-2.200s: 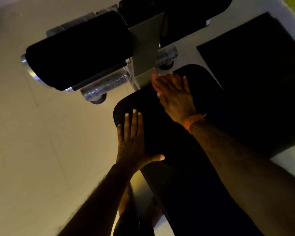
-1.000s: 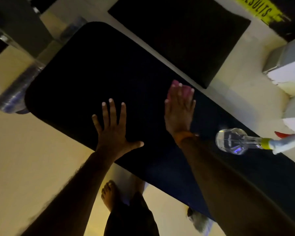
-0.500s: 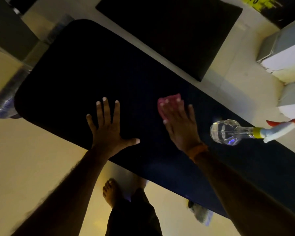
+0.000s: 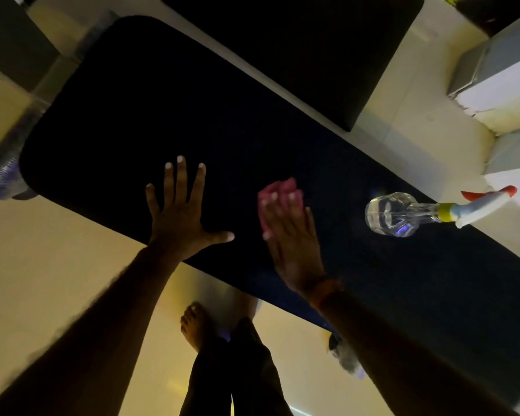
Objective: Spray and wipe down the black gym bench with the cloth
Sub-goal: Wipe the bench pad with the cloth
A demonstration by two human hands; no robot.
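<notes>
On the black bench (image 4: 192, 109), we're mid-wipe: right hand (image 4: 288, 235) grip flat, fingers pressed together on the pink cloth (image 4: 278, 187), left hand (image 4: 180, 217) spread out bracing, so next probably a push toward the spray bottle (image 4: 394, 214).

We've got a black surface (image 4: 162, 100), pink cloth (image 4: 278, 186), clear spray bottle (image 4: 394, 214) with yellow collar (image 4: 445, 212) and red trigger (image 4: 490, 192), orange wristband (image 4: 327, 291), cream floor (image 4: 42, 265).
</notes>
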